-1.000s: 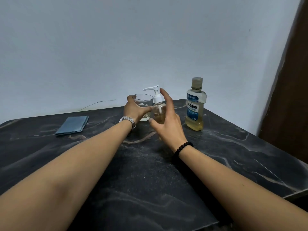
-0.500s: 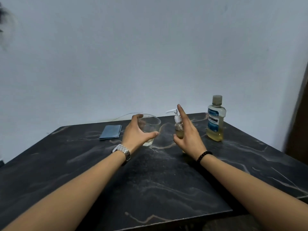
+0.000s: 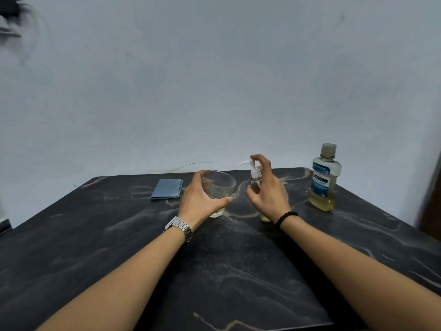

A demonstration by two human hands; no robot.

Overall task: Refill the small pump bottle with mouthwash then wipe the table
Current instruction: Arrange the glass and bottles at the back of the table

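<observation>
Glass gripped by the left hand; right hand curls round the pump bottle mid-surface. Mouthwash bottle looks capped, cloth folded: refilling and wiping remain.

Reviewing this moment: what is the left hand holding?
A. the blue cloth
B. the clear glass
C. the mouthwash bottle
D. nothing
B: the left hand curls around the clear glass, thumb on its near side, while the folded blue cloth and the mouthwash bottle stand untouched.
</observation>
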